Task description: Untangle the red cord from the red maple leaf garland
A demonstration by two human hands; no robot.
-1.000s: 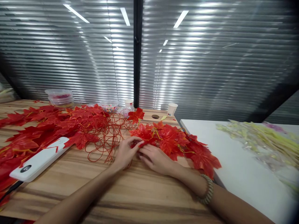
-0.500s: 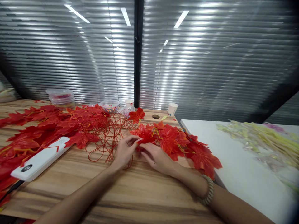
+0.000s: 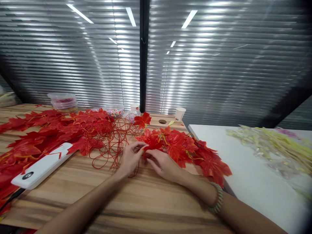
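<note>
My left hand (image 3: 131, 156) is closed in a pinch at the near edge of a red artificial maple leaf (image 3: 153, 139). Close beside it, my right hand (image 3: 163, 163) has its fingers bent and pressed together at the same leaf. Whether a string lies between the fingertips is too small to make out. The leaf belongs to a bunch of red maple leaves (image 3: 179, 145) with yellow stems, spread to the right past my right hand. A tangle of thin red string (image 3: 114, 138) lies left of my left hand, with a loop passing below it.
More red leaves (image 3: 46, 130) cover the table's left side, partly under a white device (image 3: 45, 165) with a black cable. Plastic tubs (image 3: 63, 102), a bowl of beads (image 3: 115, 111) and paper cups (image 3: 180, 113) stand at the back. Yellow material (image 3: 275, 146) lies on the white table (image 3: 243, 169).
</note>
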